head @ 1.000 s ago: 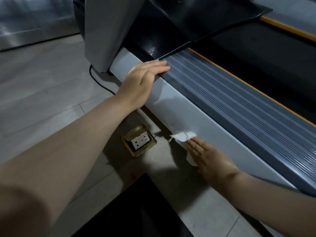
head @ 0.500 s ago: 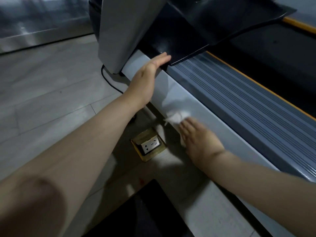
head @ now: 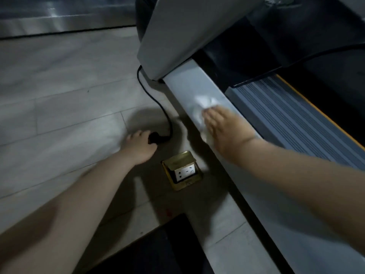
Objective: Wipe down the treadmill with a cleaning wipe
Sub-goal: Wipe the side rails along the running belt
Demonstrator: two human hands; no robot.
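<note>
I look down at a dim floor beside the treadmill. My right hand presses a white wipe flat against the treadmill's grey side rail, fingers straight and close together. My left hand rests on the floor, fingers curled at a black plug; blur hides whether they grip it. Its cord runs back under the treadmill. A brass floor socket sits open between my arms.

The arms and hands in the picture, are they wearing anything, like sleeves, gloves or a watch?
No. Both arms are bare as far up as the picture shows, with no sleeves in view. The left hand and right hand have no gloves, and no watch, bracelet or ring shows, though the picture is dim and a little blurry.
</note>
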